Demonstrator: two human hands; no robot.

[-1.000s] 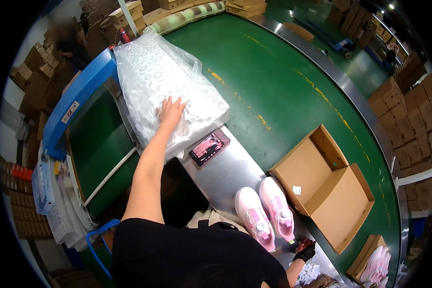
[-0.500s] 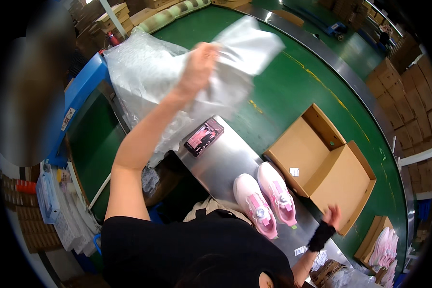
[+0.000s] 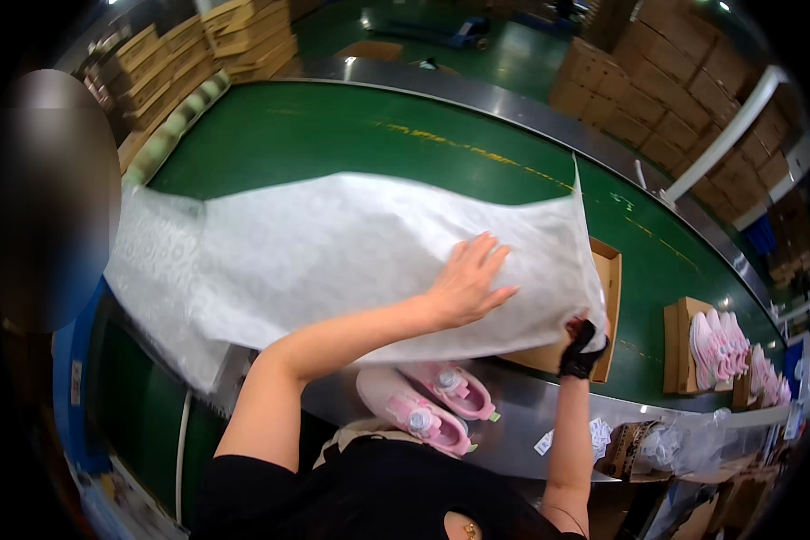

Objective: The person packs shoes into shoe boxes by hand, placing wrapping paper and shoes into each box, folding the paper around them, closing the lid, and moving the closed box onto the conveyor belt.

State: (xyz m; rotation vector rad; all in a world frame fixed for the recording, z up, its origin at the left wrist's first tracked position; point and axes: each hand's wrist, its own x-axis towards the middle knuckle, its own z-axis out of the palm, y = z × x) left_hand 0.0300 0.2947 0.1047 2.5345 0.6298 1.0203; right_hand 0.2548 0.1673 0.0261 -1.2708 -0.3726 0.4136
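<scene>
A large white tissue-paper sheet [image 3: 315, 261] spreads across the view over the bench. My left hand [image 3: 471, 281] lies flat over it with the fingers spread. At the sheet's right edge, my right hand [image 3: 587, 329], with a black wristband, is closed on the paper. Beneath the sheet is an open brown shoebox [image 3: 608, 279]; only its right side and part of its near edge show. Two pink-and-white sneakers with dial closures, a nearer sneaker [image 3: 414, 416] and a farther one [image 3: 454, 385], rest on the metal ledge, their toes partly hidden by the paper.
Clear patterned plastic [image 3: 157, 261] lies at the left. A green conveyor belt [image 3: 333, 126] runs behind. Right of me stand boxes of pink sneakers [image 3: 688, 346] and a carton with crumpled plastic [image 3: 634, 445]. White labels [image 3: 598, 438] lie on the ledge.
My left hand has brought the sheet from the upper left to the right and spread it over the shoebox. My right hand has taken hold of its edge. The phone is now hidden.
</scene>
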